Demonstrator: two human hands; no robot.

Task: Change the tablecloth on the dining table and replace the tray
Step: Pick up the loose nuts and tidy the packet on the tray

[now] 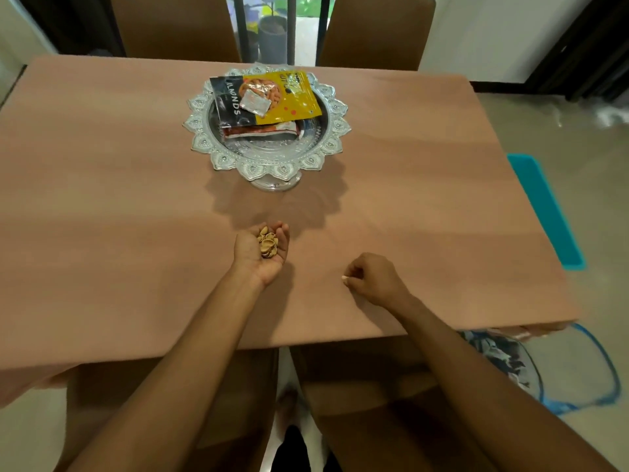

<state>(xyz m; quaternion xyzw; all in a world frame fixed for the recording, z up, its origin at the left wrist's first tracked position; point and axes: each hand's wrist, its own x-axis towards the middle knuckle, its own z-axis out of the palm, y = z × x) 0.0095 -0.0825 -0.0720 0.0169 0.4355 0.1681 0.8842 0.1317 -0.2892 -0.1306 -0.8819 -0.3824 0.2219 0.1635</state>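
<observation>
Head view: "ALMONDS" packet [225, 103] on tray [203, 144]

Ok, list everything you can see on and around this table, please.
Tablecloth: one, pinkish brown, filling mid-view.
Tray: one, silver, footed, far centre of the cloth.
Packets: four, black, yellow, small silver, red-white, piled on the tray.
Chairs: two, brown, behind the far edge.
Flat item: one, teal, beyond the right edge.
Bag: one, blue-rimmed, floor, near right.
Nut shells: several, tan, in the left palm.
Pale piece: one, whitish, at right fingertips.
Hands: left hand cups the shells palm-up; right hand pinches the piece.
</observation>
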